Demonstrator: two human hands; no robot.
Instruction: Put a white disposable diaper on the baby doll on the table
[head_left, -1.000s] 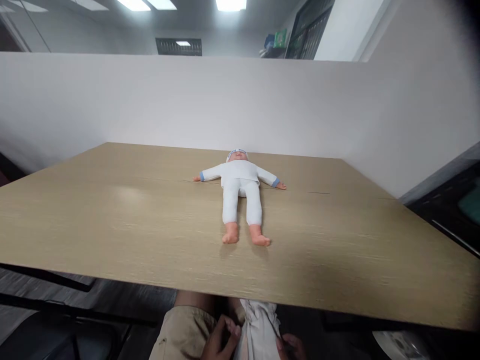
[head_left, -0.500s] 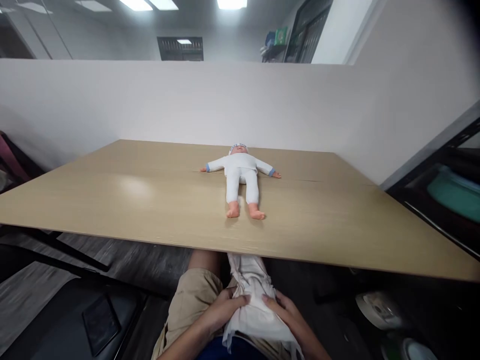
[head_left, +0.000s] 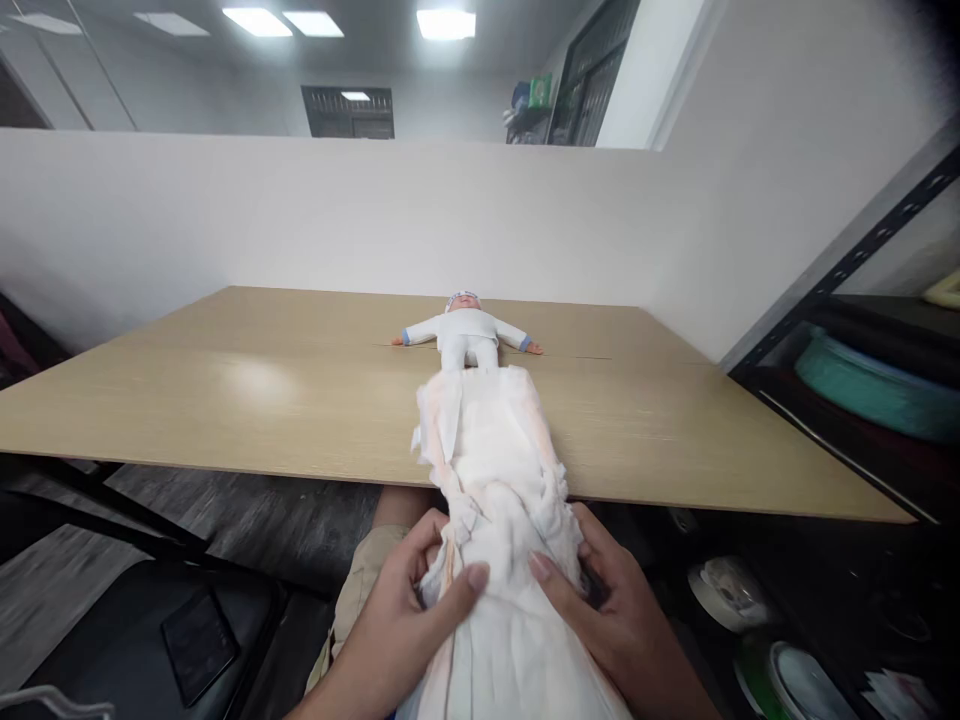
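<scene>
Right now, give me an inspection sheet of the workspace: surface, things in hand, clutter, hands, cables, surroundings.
Surface: tan wooden table, a thin seam across it.
Things: white bunched cloth raised over the near table edge; doll in white clothes lies face up at the far side, legs hidden behind the cloth.
Clutter: nothing seen on the table besides the doll.
Hands: left hand and right hand both grip the cloth.
Cables: nothing seen.
Surroundings: white partition wall; dark shelf at right with a teal roll.
</scene>
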